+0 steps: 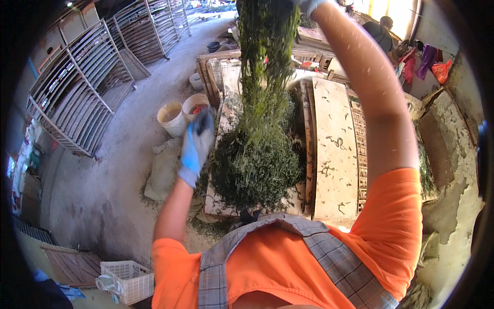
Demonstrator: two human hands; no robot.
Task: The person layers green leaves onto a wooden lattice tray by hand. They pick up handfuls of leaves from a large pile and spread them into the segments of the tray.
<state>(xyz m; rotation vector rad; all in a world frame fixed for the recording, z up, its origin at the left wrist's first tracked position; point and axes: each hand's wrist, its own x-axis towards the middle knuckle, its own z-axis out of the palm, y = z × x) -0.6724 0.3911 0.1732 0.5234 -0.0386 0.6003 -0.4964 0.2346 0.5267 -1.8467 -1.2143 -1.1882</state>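
Dark green, leaf-like strands [267, 77] pour down in a blurred stream from the top edge of the view. They land on a heap [257, 172] of the same strands on a pale wooden board [210, 198]. My right hand [312, 4], gloved, is raised beside the top of the stream. It seems to grip something dark there, but the frame cuts off its fingers and that thing. My left hand [197, 144], in a blue and grey glove, is at the left side of the heap. Motion smears its fingers, and nothing shows plainly in it.
To the right of the heap lies another pale board [334, 149] with scattered strands. Two white buckets [172, 121] and a pale sack [162, 175] stand at left. Slatted racks [82, 87] line the far left. A white plastic basket [135, 282] sits at lower left. A person [378, 33] is far right.
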